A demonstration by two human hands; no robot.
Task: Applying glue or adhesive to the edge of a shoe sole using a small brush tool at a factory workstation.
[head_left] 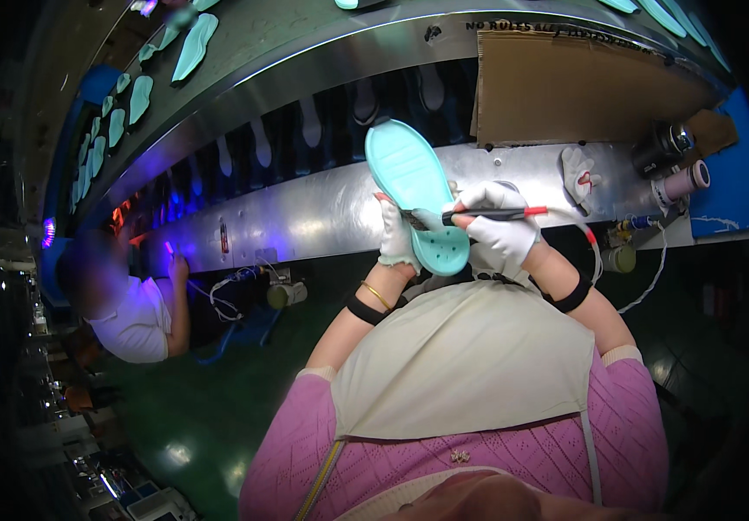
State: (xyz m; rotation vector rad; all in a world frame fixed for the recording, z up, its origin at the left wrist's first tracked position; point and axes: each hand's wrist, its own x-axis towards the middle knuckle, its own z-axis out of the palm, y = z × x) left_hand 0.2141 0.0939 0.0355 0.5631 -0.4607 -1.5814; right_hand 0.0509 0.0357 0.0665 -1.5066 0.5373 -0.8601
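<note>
The left hand (pixel 398 236), in a white glove, holds a pale turquoise foam shoe sole (pixel 418 193) upright above the shiny metal surface (pixel 305 217), fingers pinching its lower edge. The right hand (pixel 500 227), gloved too, has its fingers pressed around a thin black pen-like tool with a red collar (pixel 492 214), tip on the sole's heel end. The sole looks light, bendy and slightly soft, so a grip across its narrow heel should steady it best
</note>
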